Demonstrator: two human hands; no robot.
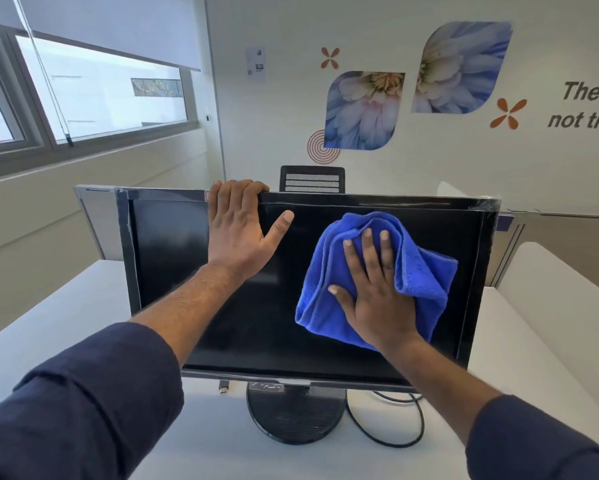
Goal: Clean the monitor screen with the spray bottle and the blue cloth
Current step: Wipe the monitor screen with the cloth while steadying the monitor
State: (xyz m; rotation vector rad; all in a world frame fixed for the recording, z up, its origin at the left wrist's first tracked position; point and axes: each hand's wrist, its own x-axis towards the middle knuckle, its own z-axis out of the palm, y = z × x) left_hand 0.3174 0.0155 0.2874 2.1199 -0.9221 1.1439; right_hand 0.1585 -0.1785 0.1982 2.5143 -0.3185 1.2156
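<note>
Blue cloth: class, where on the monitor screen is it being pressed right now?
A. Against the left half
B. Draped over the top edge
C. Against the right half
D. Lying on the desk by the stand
C: the right hand presses the blue cloth flat on the right half of the monitor screen, while the left hand grips the top edge.

Both arms reached forward from the bottom of the frame in dark sleeves. The left hand sat upper centre, fingers curled over an edge, thumb out. The right hand lay flat at centre right, fingers spread.
</note>
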